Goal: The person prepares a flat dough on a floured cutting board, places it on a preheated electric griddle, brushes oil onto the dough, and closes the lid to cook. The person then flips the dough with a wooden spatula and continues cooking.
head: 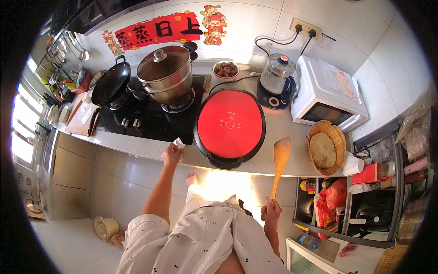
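My left hand [172, 154] grips a crumpled white tissue [179, 144] at the counter's front edge, just before the gas hob. In my right hand [271, 211] is the handle of a wooden spatula [282, 152], its blade pointing up toward the counter. Between the two hands lies a round electric griddle [229, 123] with its red lid shut. A woven basket [327, 147] holding a flatbread [321, 149] stands to the right of it. Whether anything is inside the griddle is hidden.
A steamer pot [167, 77] and a black wok [111, 84] stand on the hob [154, 126]. Behind the griddle are a bowl of dark red fruit [226, 70], a glass kettle [276, 78] and a white microwave [325, 92]. An open shelf [342, 229] stands at lower right.
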